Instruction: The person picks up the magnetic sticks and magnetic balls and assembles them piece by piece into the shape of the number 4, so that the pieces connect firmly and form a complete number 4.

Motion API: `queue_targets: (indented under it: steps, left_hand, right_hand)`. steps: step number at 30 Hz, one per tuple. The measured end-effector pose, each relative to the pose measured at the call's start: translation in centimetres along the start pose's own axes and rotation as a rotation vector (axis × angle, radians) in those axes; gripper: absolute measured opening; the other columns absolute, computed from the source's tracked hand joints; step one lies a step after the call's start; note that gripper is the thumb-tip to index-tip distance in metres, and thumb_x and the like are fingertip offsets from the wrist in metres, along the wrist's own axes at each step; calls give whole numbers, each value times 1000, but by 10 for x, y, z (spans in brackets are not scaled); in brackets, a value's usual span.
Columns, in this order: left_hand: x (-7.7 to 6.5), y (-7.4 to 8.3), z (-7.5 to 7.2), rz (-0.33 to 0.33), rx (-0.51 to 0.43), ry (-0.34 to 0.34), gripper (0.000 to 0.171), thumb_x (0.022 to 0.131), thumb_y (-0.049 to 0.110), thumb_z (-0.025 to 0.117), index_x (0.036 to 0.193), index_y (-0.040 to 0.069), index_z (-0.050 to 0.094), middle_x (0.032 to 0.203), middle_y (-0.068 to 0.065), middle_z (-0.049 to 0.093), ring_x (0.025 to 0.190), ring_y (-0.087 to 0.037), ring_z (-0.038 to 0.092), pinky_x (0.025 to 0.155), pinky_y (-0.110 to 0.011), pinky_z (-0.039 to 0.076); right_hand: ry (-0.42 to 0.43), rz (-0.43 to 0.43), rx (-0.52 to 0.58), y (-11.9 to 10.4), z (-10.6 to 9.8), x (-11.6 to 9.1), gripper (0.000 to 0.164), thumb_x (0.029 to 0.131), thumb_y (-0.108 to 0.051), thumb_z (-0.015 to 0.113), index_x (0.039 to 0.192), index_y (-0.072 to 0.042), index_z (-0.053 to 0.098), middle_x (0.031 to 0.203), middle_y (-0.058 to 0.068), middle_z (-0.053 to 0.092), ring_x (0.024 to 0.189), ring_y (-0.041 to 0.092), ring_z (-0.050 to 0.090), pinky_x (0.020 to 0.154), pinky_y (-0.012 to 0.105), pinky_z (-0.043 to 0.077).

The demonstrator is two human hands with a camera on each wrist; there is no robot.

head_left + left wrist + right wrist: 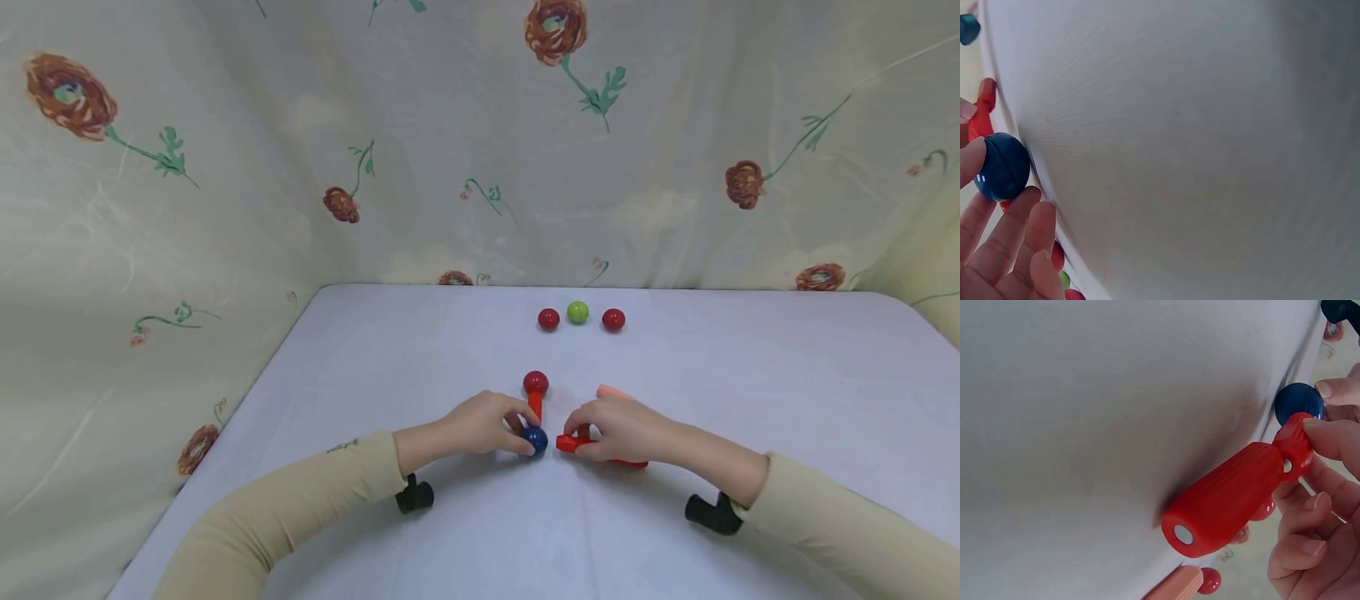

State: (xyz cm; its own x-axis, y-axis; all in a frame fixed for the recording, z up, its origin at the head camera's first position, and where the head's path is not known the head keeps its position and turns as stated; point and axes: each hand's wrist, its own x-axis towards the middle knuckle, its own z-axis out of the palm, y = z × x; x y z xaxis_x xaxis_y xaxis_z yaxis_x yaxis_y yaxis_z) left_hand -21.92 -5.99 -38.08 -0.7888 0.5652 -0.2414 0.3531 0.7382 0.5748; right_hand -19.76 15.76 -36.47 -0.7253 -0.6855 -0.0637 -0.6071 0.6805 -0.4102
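Note:
My left hand [486, 423] pinches a glossy blue ball [537, 442] between thumb and fingers; the left wrist view shows a seam round the blue ball [1005, 167]. Behind it, a red rod [535, 404] on the table has a red ball [536, 382] at its far end. Just to the right, my right hand [626, 427] pinches a red piece [570, 443] by its narrow end. In the right wrist view, a thicker red rod [1225, 500] with a silvery dot on its end adjoins the pinched piece [1295, 445]; whether they are joined, I cannot tell.
Farther back on the white-covered table [420, 350] stand a red ball [548, 320], a green ball [577, 312] and another red ball [613, 320]. An orange rod [615, 392] lies partly hidden behind the right hand. Flowered cloth [420, 108] hangs beyond the table.

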Motion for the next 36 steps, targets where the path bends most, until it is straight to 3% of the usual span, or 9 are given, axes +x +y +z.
queue_targets:
  steps: [10,21,30,36]
  left_hand:
    - [1,0,1,26,9,6,30,75,22,76,104,20,67,83,6,66,75,-5,56,61,-19,45]
    - [-2,3,-1,32,9,6,29,75,21,76,103,18,67,81,6,65,73,-5,56,60,-19,44]
    - [-1,3,-1,0,2,-1,31,75,21,75,105,18,67,83,5,64,74,-6,55,60,-19,46]
    - [-1,4,0,-14,11,-3,31,75,22,76,105,19,67,83,5,64,74,-7,55,59,-18,46]
  right_hand:
    - [14,-39,-16,1,4,7,20,77,-17,71,96,-10,69,79,-6,64,68,6,54,62,18,45]
    - [-7,-19,-6,0,4,10,20,77,-17,71,96,-11,69,79,-6,64,68,6,54,63,18,46]
    - [-82,133,60,1,0,4,28,76,-20,74,101,-11,67,84,-5,64,75,6,52,64,18,45]
    - [-87,166,56,3,-2,-4,28,75,-19,74,102,-11,67,83,-6,63,74,6,52,63,19,46]
